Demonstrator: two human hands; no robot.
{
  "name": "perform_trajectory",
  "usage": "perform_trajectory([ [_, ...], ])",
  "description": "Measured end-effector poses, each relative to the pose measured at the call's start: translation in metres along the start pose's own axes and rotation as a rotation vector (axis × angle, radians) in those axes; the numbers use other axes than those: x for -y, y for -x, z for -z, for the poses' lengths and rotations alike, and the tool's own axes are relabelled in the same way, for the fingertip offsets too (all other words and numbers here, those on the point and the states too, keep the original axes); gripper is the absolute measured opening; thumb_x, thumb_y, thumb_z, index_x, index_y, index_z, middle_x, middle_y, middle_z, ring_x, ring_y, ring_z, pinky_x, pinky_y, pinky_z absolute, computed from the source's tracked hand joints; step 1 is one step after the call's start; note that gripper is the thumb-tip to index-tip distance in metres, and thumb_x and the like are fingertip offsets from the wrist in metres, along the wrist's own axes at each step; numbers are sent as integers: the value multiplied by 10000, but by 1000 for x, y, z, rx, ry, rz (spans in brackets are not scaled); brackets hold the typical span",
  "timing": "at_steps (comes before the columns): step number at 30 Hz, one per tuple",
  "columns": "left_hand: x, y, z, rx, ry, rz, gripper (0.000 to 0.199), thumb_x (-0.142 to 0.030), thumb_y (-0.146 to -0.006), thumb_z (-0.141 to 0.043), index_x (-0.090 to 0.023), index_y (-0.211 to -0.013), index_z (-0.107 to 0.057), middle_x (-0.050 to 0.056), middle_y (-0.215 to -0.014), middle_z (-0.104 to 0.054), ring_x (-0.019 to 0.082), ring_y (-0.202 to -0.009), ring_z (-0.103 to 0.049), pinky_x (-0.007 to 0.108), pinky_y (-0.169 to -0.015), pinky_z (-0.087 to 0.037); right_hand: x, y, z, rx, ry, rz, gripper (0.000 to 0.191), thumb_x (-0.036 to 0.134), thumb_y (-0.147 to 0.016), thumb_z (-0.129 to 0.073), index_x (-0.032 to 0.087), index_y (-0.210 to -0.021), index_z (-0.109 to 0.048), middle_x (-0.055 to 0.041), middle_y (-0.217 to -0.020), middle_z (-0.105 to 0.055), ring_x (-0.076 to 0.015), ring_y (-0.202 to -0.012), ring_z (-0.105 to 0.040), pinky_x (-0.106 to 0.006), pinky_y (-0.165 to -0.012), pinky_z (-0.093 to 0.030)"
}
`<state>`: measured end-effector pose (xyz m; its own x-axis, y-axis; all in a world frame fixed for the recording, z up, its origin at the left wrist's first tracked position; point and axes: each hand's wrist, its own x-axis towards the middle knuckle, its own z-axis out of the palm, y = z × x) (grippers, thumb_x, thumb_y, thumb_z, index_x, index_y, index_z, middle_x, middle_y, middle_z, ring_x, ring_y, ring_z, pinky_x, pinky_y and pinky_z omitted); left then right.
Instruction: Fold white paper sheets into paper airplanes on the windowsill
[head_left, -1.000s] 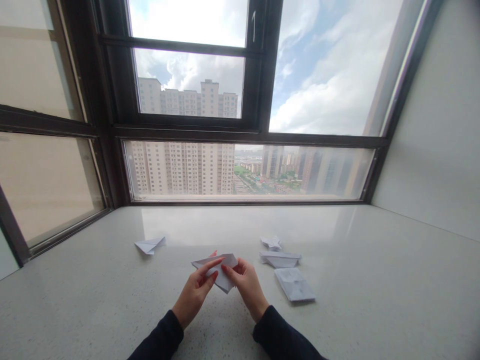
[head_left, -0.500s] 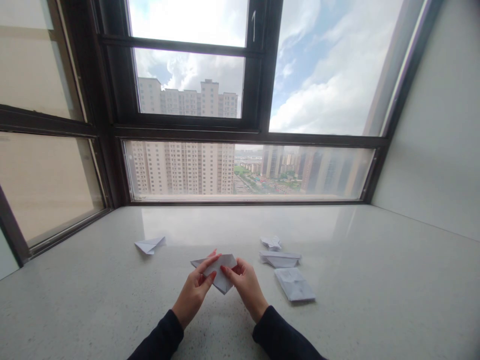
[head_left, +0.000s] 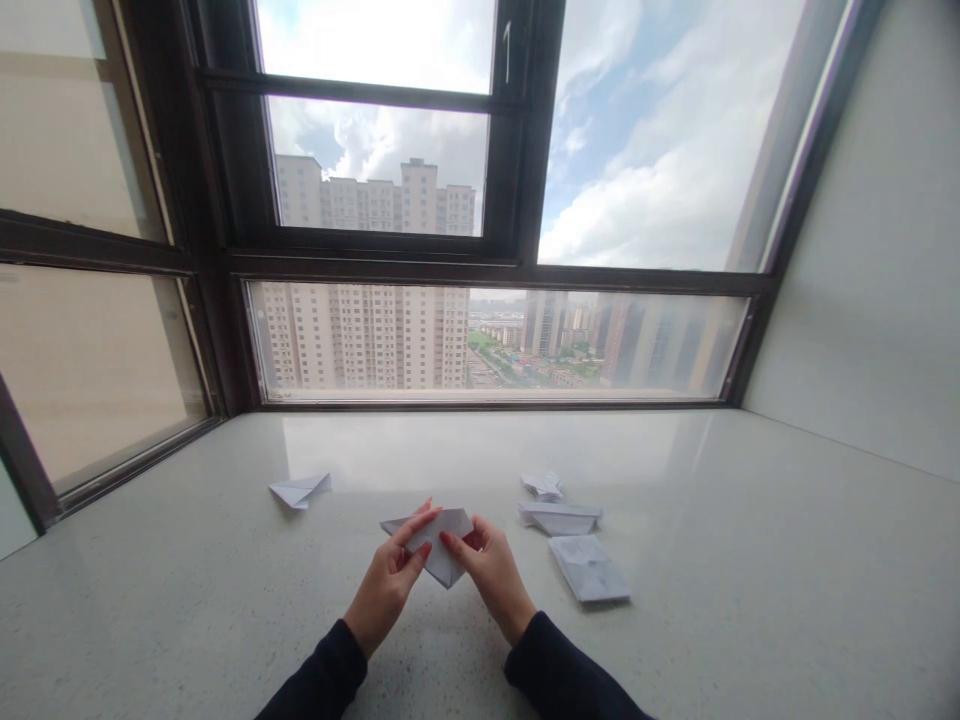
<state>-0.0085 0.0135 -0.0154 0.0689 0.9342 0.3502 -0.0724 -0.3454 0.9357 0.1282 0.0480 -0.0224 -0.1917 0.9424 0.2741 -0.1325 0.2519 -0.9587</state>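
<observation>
A folded sheet of white paper [head_left: 448, 568] is held up between both hands at the middle of the sill, one corner pointing down toward me. My left hand [head_left: 390, 575] grips its left part, thumb on the near face and fingers along the upper edge. On the right part, my right hand [head_left: 491, 570] pinches it, the thumb pressed on the near face and the other fingers behind, mostly hidden. The paper's far side cannot be seen.
A folded paper plane [head_left: 300, 490] lies to the left. On the right sit a small folded paper piece [head_left: 543, 486], a paper boat [head_left: 561, 518] and a flat folded paper square [head_left: 589, 570]. Dark window frames [head_left: 495, 405] border the pale stone sill [head_left: 750, 600]; a wall [head_left: 870, 300] stands right.
</observation>
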Motion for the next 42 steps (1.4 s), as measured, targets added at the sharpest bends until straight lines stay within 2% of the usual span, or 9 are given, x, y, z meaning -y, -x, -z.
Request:
perform_trajectory([
  [16, 5, 0, 2, 11, -24, -15, 354, -278, -725, -537, -220, -1075, -546, 43, -1304, -396, 218, -1210, -310, 342, -995, -279, 0, 0, 0, -8, 52, 9, 345, 477, -595, -629, 155, -677, -536, -7, -597, -573, -151, -548, -511, -239, -481, -381],
  [24, -1, 0, 0, -4, -23, 1, 369, -283, -710, -549, -211, -1072, -549, 45, -1298, -404, 220, -1210, -310, 340, -995, -276, 1, 1, 1, -19, 89, 6, 344, 475, -602, -622, 151, -682, -540, -6, -588, -571, -147, -543, -507, -239, -484, -382],
  [38, -2, 0, 0, -27, -24, -4, 383, -297, -708, -546, -217, -1082, -542, 44, -1301, -400, 229, -1194, -337, 347, -983, -297, -3, -2, 4, -95, 201, 33, 322, 461, -612, -606, 169, -583, -474, 37, -505, -486, -113, -482, -437, -222, -446, -332],
  [42, -3, 0, -1, -29, -44, -2, 390, -306, -711, -540, -206, -1088, -535, 46, -1301, -400, 222, -1197, -332, 334, -979, -303, -3, -2, 5, -167, 237, 47, 328, 471, -593, -618, 173, -611, -483, 37, -518, -484, -118, -491, -438, -229, -461, -340],
])
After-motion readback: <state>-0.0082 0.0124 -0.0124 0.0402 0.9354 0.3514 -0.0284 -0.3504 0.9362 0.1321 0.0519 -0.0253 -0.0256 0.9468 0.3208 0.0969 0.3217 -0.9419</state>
